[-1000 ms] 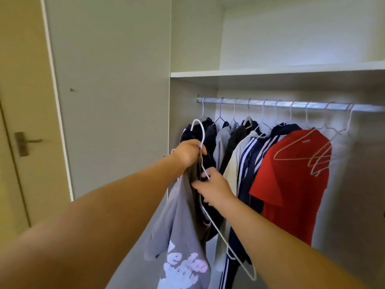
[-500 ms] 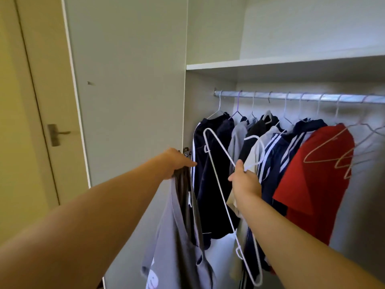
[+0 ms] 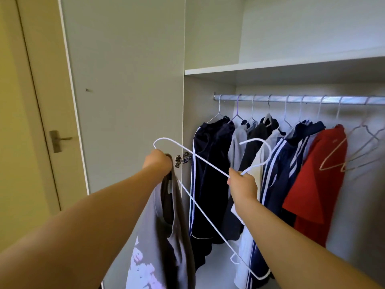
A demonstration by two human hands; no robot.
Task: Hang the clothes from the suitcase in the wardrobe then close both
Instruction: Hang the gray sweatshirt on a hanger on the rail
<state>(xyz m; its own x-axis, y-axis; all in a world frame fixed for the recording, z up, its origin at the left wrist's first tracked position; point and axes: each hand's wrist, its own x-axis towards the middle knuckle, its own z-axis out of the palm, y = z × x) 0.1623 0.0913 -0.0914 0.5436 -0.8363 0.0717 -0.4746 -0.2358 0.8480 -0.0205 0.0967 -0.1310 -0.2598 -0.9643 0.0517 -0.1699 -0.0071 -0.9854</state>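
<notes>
My left grip [image 3: 159,161] is curled tight round the bunched neck of the soft grey cotton T-shirt with a pale pink print [image 3: 158,236]. The shirt hangs limp from it in front of the open white wardrobe door [image 3: 129,90]. My right grip [image 3: 242,184] pinches the thin white wire hanger [image 3: 208,163] at its neck, just under the hook. The hanger lies tilted across between the two, one shoulder end up beside the left grip. Whether that end sits inside the shirt's collar I cannot tell.

The shirt looks light and floppy, so I expect it to sag and slide wherever it is not held. I judge the collar the right place to hold it, stretched open so the wire can pass. The hanger seems light but springy and may twist, so holding it near the hook should give me most control. The silver metal rail [image 3: 312,99] carries dark and striped garments, a red T-shirt [image 3: 320,174] and bare wire hangers [image 3: 354,151] at the right.
</notes>
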